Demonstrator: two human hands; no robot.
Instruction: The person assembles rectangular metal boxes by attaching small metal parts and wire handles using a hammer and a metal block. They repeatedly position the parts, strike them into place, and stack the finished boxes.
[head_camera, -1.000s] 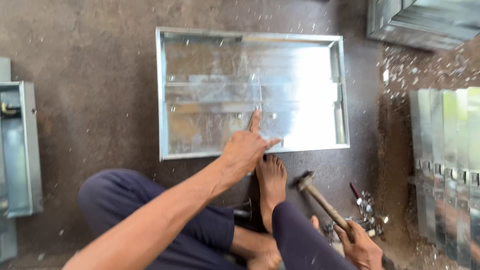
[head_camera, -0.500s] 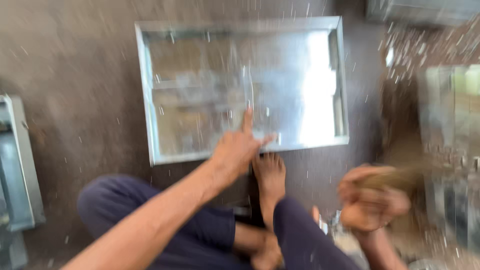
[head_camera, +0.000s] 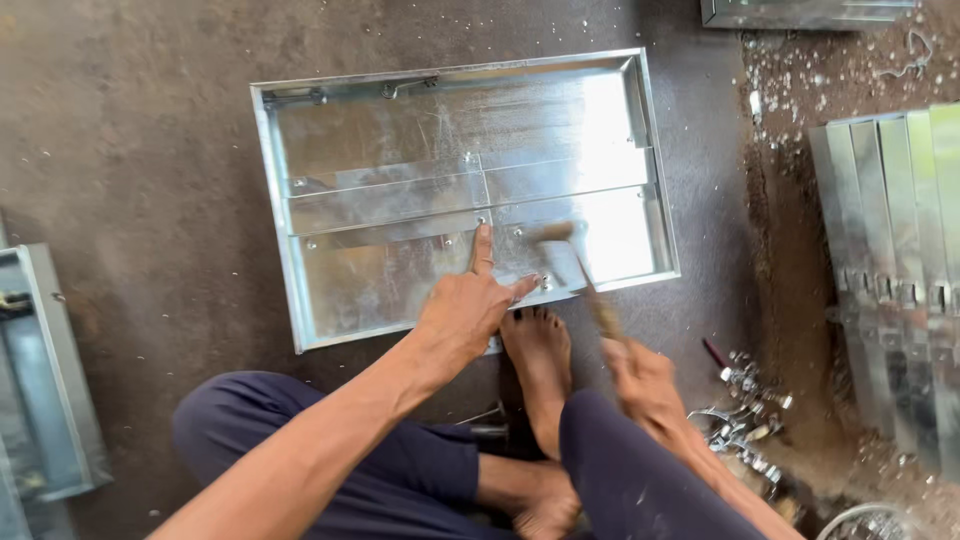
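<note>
A shallow galvanised sheet-metal tray (head_camera: 290, 260) lies on the dark floor in front of me. My left hand (head_camera: 466, 310) rests on its near edge, index finger stretched out onto a riveted strip inside. My right hand (head_camera: 640, 375) grips the wooden handle of a hammer (head_camera: 570, 265), blurred with motion; its head hangs over the tray just right of my left index finger. My bare foot (head_camera: 538, 350) presses against the tray's near edge between the two hands.
Folded metal channels (head_camera: 890, 260) are stacked on the right. Small metal fittings and a red-handled tool (head_camera: 740, 385) lie by my right hand. Another metal box (head_camera: 50, 400) sits at the left edge, and one more (head_camera: 800, 12) at the top right.
My right hand has swung the hammer from low at the right, up, and out over the tray. My left hand has kept its place on the tray.
</note>
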